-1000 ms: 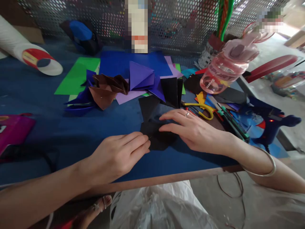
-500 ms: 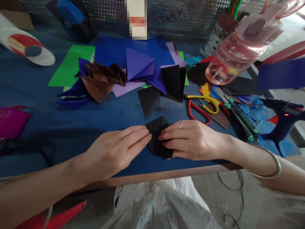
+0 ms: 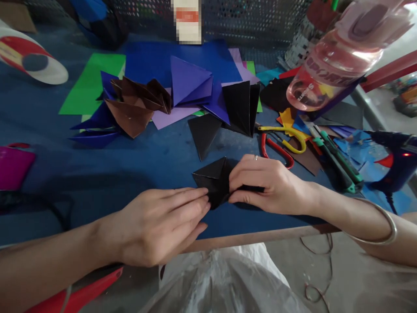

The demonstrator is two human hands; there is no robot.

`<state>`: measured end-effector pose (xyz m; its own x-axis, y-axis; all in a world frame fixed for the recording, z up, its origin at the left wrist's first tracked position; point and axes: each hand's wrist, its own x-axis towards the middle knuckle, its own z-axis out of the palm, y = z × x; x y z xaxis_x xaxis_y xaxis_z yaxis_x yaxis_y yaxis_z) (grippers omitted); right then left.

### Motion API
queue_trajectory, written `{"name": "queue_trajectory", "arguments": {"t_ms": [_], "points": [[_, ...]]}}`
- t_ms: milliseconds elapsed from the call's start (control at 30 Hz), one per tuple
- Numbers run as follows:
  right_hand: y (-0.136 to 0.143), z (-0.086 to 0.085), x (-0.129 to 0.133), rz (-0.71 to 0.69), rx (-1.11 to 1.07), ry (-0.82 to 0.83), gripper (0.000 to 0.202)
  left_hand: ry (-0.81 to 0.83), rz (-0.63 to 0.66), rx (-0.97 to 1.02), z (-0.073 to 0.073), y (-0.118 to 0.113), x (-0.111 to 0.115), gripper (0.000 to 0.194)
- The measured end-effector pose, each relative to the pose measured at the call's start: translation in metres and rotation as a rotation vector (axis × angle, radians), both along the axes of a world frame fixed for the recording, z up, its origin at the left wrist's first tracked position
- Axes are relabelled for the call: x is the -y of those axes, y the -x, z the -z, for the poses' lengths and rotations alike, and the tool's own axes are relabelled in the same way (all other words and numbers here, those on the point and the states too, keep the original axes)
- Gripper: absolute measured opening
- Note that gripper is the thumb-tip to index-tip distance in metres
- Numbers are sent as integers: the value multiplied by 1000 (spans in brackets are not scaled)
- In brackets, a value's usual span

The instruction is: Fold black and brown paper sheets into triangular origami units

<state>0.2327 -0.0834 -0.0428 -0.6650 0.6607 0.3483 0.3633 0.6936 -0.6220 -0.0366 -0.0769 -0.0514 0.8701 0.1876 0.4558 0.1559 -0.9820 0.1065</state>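
A piece of folded black paper (image 3: pixel 213 178) lies near the table's front edge between my hands. My left hand (image 3: pixel 163 221) is flat, its stretched fingertips resting on the paper's lower left part. My right hand (image 3: pixel 267 184) pinches the paper's right side between thumb and bent fingers. Just behind it lies a black paper triangle (image 3: pixel 203 132). Farther back stand a folded black piece (image 3: pixel 237 106), a folded purple piece (image 3: pixel 189 82) and brown folded pieces (image 3: pixel 130 115) beside dark blue ones (image 3: pixel 94 137).
Scissors (image 3: pixel 283 148), a green cutter (image 3: pixel 339 161) and a glue gun (image 3: pixel 394 156) with a red light lie to the right, among paper scraps. A pink bottle (image 3: pixel 329 69) stands behind them. A white bottle (image 3: pixel 55 74) and a magenta object (image 3: pixel 16 167) are at left.
My left hand has slid down toward the table's edge, its fingers now lower on the paper. My right fingers have moved from lying on the black paper to pinching its right side.
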Motion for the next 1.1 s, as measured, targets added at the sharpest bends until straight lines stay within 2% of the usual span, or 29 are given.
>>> {"name": "queue_trajectory", "arguments": {"t_ms": [133, 367, 567, 700, 933, 1100], "points": [[8, 3, 7, 167, 34, 66, 16, 18, 6, -6, 0, -1, 1, 21], [14, 3, 16, 312, 215, 71, 18, 6, 14, -16, -2, 1, 1, 20], [15, 2, 15, 326, 242, 84, 18, -5, 31, -18, -2, 1, 1, 18], [16, 2, 14, 319, 243, 98, 18, 4, -8, 7, -2, 1, -1, 17], [15, 3, 15, 316, 248, 105, 18, 14, -18, -70, 1, -3, 1, 27], [14, 1, 13, 346, 259, 114, 18, 65, -23, -50, 1, -7, 5, 30]]}}
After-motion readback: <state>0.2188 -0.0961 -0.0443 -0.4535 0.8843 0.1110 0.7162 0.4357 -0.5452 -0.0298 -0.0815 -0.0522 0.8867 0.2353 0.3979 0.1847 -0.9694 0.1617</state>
